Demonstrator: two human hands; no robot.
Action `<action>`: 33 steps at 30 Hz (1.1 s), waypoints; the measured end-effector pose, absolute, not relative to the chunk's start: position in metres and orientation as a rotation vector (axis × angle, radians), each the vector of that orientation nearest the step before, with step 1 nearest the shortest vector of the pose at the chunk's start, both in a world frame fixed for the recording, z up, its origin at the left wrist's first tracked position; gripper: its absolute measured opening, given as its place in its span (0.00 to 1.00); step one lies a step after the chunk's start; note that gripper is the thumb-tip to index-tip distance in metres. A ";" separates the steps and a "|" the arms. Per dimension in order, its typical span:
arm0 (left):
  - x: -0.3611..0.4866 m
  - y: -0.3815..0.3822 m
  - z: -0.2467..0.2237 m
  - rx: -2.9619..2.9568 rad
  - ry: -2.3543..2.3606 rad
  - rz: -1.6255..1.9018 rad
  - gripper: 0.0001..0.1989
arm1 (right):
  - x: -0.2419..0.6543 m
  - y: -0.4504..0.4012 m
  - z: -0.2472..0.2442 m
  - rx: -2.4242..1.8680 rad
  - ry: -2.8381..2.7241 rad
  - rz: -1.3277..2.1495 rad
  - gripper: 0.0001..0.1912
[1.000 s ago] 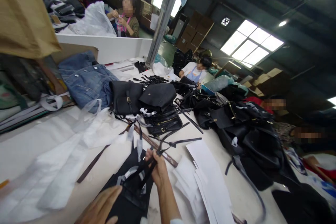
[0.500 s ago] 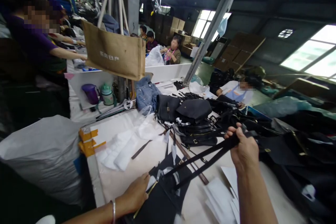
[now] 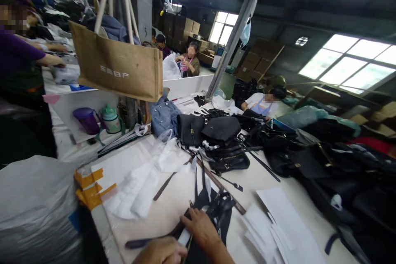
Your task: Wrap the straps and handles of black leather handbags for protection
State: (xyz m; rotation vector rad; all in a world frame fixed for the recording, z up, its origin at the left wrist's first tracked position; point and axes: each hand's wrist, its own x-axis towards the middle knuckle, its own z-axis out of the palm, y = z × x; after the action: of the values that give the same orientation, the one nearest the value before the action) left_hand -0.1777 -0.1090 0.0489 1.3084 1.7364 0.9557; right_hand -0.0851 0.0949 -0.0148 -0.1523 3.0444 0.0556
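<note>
A black bag (image 3: 225, 220) lies at the near edge of the work table, partly hidden under my hands. My right hand (image 3: 201, 227) has its fingers closed on the bag's upper edge. Low in the view, my left hand (image 3: 162, 251) is curled against the same edge, partly cut off by the frame. Between the hands shows a white wrapped piece (image 3: 185, 237). The bag's black straps (image 3: 222, 202) lie bunched just beyond my right hand. A dark strap end (image 3: 139, 242) sticks out to the left.
Black bags (image 3: 221, 130) are piled further back, with more black bags (image 3: 334, 181) along the right. White sheets (image 3: 286, 222) lie at right, white foam wrap (image 3: 145, 192) at left. A tan bag (image 3: 117, 66) hangs from a post. A big white sack (image 3: 37, 202) stands left; co-workers are around.
My right hand has come down and left from the raised straps to the bag's edge, and the straps now lie on the bag. My left hand has moved lower. The view has turned right.
</note>
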 end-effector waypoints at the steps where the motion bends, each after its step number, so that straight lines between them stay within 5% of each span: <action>1: -0.192 -0.110 0.048 1.267 1.841 1.012 0.18 | -0.087 0.094 -0.023 -0.162 3.012 0.073 0.17; 4: -0.231 -0.100 0.019 1.103 2.104 0.964 0.20 | -0.104 0.098 -0.026 -0.150 3.001 0.102 0.18; 12: -0.259 -0.090 -0.080 0.861 1.920 0.646 0.10 | -0.160 0.112 -0.027 0.034 3.016 0.030 0.28; 16: -0.276 -0.096 -0.080 0.940 2.076 0.739 0.06 | -0.160 0.117 -0.044 0.145 2.852 -0.137 0.30; 21: -0.313 -0.081 -0.065 1.041 2.165 0.876 0.15 | -0.194 0.134 -0.029 0.285 2.781 -0.495 0.28; 28: -0.360 -0.063 -0.093 1.422 2.307 0.492 0.29 | -0.289 0.166 -0.050 0.752 2.945 -0.344 0.26; 33: -0.393 -0.080 -0.102 1.427 2.364 0.509 0.24 | -0.300 0.174 -0.079 0.887 2.835 -0.290 0.15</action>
State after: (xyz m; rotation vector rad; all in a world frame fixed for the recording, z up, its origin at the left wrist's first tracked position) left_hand -0.3935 -0.0798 -0.1023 1.4267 2.3640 0.5093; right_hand -0.3000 0.1738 -0.0787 0.8874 2.8349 -0.2901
